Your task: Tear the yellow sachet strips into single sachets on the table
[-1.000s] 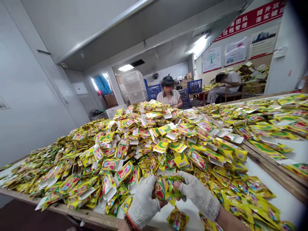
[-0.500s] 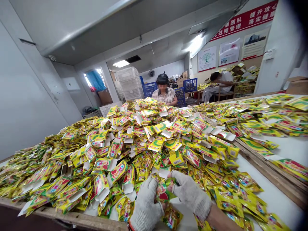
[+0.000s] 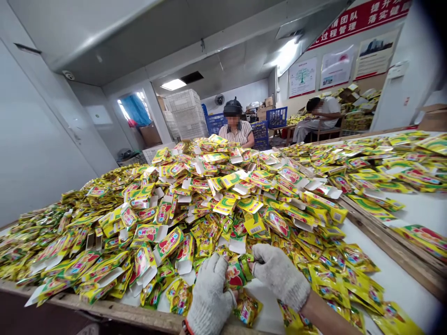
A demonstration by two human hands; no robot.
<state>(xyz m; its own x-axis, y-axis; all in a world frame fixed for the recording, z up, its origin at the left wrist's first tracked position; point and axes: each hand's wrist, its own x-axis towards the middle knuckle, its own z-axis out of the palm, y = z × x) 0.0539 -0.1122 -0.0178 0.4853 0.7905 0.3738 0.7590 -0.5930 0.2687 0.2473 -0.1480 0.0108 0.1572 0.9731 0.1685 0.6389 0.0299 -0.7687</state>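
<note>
My left hand (image 3: 211, 294), in a white knit glove, is closed around a small printed carton (image 3: 234, 273) with a red fruit picture. At the carton's right end, my gloved right hand (image 3: 281, 275) pinches a shiny green-yellow candy packet (image 3: 247, 265). The packet meets the carton's end; how much of it is inside is hidden. Below the hands another foil packet (image 3: 247, 308) lies on the white tabletop. Loose yellow packets (image 3: 335, 284) spread to the right of my right hand, and a heap of open-flapped cartons (image 3: 169, 244) rises in front.
A wooden strip (image 3: 391, 242) divides the table, with more flat cartons (image 3: 422, 239) beyond it on the right. A wooden rim (image 3: 115, 314) runs along the near edge. One person (image 3: 239, 132) sits across the heap; another (image 3: 319, 116) sits farther back near blue crates (image 3: 276, 117).
My right hand has shifted slightly right, and more of the green-yellow packet shows between its fingers and the carton. My left hand keeps hold of the carton. The view has shifted slightly.
</note>
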